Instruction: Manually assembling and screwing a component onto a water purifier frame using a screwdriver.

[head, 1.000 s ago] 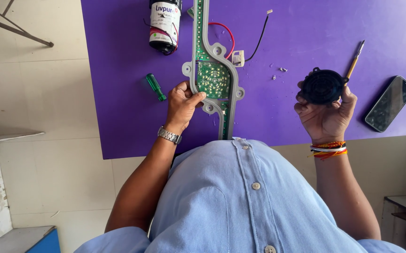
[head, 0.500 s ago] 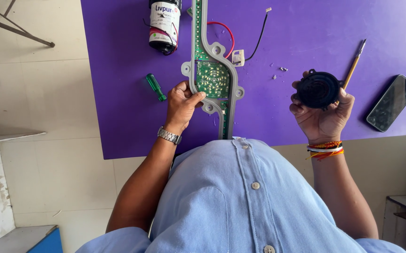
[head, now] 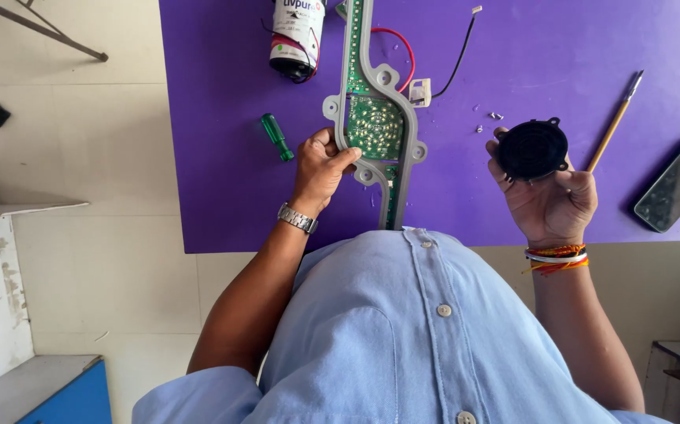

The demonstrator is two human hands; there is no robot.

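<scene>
Head view, looking down over a light-blue shirt (head: 434, 338) onto a purple mat (head: 222, 141). The left hand (head: 320, 169) is closed in a pinch on the left edge of a long grey frame (head: 379, 118), thumb and fingers gripping it beside the round green circuit board (head: 373, 127) seated in its widest part. The frame lies flat, running from 12 o'clock down to the shirt at 6 o'clock. The right hand (head: 548, 196), at 3 o'clock from the frame and well apart from it, is half-closed around a black round part (head: 532, 149), held up on the fingertips with its ribbed face toward the camera.

Progress, as judged from the layout: the black part is off the frame, loose small screws (head: 487, 122) lie between frame and right hand, and the red and black wires (head: 434, 59) trail free at 1 o'clock. The work looks to be midway; whether taking apart or putting together cannot be told.

Count: one frame, one board, one black round part, one cylindrical canister (head: 296, 35) at 11 o'clock, one green-handled screwdriver (head: 277, 136) near the left hand at 10 o'clock, one yellow-handled tool (head: 613, 122) just beside the right hand, one phone (head: 676, 183) at far 3 o'clock, and a few screws, too small to number.
</scene>
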